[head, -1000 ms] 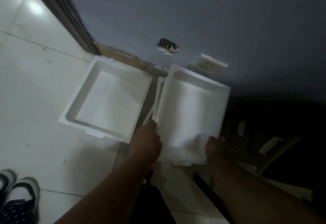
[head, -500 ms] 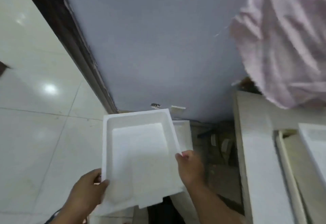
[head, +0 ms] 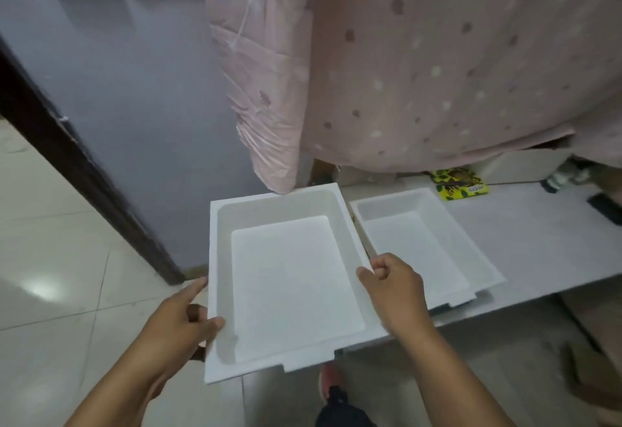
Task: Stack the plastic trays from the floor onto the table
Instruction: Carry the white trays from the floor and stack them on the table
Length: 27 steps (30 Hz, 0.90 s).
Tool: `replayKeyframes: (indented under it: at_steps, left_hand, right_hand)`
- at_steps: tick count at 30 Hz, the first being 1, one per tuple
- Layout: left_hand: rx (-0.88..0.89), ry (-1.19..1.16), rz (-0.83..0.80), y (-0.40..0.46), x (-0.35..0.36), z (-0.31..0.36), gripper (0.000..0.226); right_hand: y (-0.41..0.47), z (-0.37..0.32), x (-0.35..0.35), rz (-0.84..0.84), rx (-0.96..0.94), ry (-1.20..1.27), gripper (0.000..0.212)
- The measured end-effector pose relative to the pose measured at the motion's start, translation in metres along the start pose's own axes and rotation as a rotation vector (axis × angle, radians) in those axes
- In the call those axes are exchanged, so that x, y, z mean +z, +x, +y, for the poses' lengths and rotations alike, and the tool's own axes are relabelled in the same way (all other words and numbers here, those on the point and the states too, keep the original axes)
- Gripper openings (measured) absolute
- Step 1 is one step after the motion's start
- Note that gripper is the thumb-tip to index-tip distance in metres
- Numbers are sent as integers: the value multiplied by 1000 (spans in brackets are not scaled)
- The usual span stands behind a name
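I hold a white plastic tray [head: 289,278] level in the air at the left end of the table [head: 538,234]. My left hand [head: 181,322] grips its left rim with the thumb over the edge. My right hand [head: 393,288] is closed on its right rim. A second white tray [head: 424,245] rests on the table just to the right, its front edge hanging a little over the table's near edge. The held tray's right side overlaps the table's left end.
A pink dotted curtain [head: 420,66] hangs over the back of the table. A yellow patterned packet [head: 457,184] and dark small items [head: 602,204] lie at the far right. A lavender wall [head: 117,83] and dark door frame [head: 77,170] stand left, above pale floor tiles [head: 50,292].
The tray came up from the floor by the wall and moved right to the table's left end. The view rose from the floor to the table and curtain.
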<state>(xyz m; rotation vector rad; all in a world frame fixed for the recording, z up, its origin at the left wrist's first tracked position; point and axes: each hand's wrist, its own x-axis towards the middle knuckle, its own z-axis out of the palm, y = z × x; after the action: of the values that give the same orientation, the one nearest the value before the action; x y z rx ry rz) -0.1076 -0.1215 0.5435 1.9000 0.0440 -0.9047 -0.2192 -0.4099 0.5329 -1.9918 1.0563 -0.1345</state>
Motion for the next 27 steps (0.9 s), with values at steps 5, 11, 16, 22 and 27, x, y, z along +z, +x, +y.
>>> replayKeyframes:
  at_steps: [5, 11, 16, 22, 27]
  left_hand:
    - [132, 62, 4, 4, 57, 52, 61]
    - [184, 234, 181, 17, 157, 90, 40]
    - [155, 250, 207, 28, 234, 114, 46]
    - [69, 163, 219, 63, 307, 134, 52]
    - [-54, 201, 182, 82, 325, 134, 60]
  right_hand:
    - [32, 21, -70, 56, -21, 44, 14]
    - [94, 61, -135, 22, -30, 21, 14]
    - [151, 92, -191, -17, -34, 11, 12]
    - [214, 122, -238, -40, -41, -23, 9]
    - [236, 139, -239, -88, -7, -69, 12]
